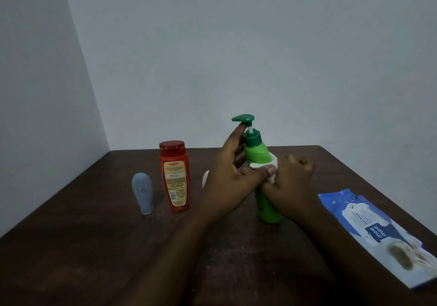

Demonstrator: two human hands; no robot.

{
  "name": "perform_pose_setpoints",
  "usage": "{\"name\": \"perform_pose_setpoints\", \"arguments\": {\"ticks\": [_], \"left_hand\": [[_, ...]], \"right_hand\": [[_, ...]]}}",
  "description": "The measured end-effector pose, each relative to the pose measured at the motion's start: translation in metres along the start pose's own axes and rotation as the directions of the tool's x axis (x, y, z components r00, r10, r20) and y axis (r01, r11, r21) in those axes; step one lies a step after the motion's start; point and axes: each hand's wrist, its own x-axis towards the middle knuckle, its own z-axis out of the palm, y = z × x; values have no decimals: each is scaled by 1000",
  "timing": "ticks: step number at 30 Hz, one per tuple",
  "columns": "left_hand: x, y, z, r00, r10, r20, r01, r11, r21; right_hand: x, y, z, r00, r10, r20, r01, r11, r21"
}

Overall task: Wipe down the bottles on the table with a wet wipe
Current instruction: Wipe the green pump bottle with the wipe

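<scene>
The green pump bottle point(256, 151) stands a little right of the middle of the dark wooden table point(94, 246), leaning with its top tipped to the left, and both hands are on it. The left hand point(225, 182) comes in from the left. Its forefinger reaches up to touch the underside of the green pump head point(243, 118), its thumb lies across the front of the bottle, and the other fingers curl in behind. That thumb presses down on the white wet wipe point(263, 165), which is folded round the bottle's middle. The right hand point(292, 184) is clasped round the same part of the bottle from the right, fingers curled, with the wipe bunched under its palm and a corner showing just below the left thumb.

To the left, well apart from the hands, a red Karthika shampoo bottle point(175, 177) stands upright with its printed label facing me. Just beside it, further left, a small blue-grey tube point(143, 192) stands on its cap. A pale, rounded thing point(205, 177) peeps out behind the left wrist, but too little of it shows to tell what it is. Off to the right, near the table's edge, a blue and white mee mee wet wipes pack point(376, 231) lies flat. Plain grey-blue walls point(260, 45) meet in the corner behind the table.
</scene>
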Motion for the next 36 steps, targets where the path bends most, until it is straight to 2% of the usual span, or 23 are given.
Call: {"name": "perform_pose_setpoints", "arguments": {"ticks": [4, 7, 11, 12, 16, 21, 24, 27, 31, 34, 36], "left_hand": [[2, 0, -3, 996, 21, -92, -21, 1000, 0], [3, -1, -4, 991, 15, -134, -17, 1000, -10], [5, 2, -9, 988, 13, -156, -19, 999, -40], [5, 2, -9, 987, 17, -158, -24, 999, -37], [6, 2, -10, 986, 24, -163, -29, 999, -31], [9, 1, -11, 980, 38, -198, -46, 998, -38], [10, 2, -10, 977, 35, -209, -45, 998, -42], [11, 2, -13, 968, 9, -251, -38, 993, -110], [13, 1, -21, 945, 34, -327, -68, 993, -93], [15, -2, -24, 931, 60, -360, -83, 995, -50], [16, -4, -25, 923, 66, -379, -89, 995, -43]], "right_hand": [[-2, 0, -2, 999, 45, 25, -46, 997, 65], [-6, 3, -4, 999, -37, -19, 41, 975, 217], [-4, 6, -8, 949, -156, -274, 261, 879, 400], [-4, 6, -7, 939, -167, -301, 291, 852, 436], [-5, 3, -1, 929, -163, -331, 305, 843, 442], [-6, 1, 0, 886, -107, -450, 305, 867, 394], [-6, -2, -3, 885, -107, -454, 315, 854, 414], [-5, 0, -6, 929, -97, -357, 286, 801, 526], [2, 13, -4, 995, -87, -57, 104, 768, 631], [7, 32, -1, 983, -87, 160, -33, 780, 626], [9, 46, 0, 954, -109, 280, -61, 843, 535]]}}
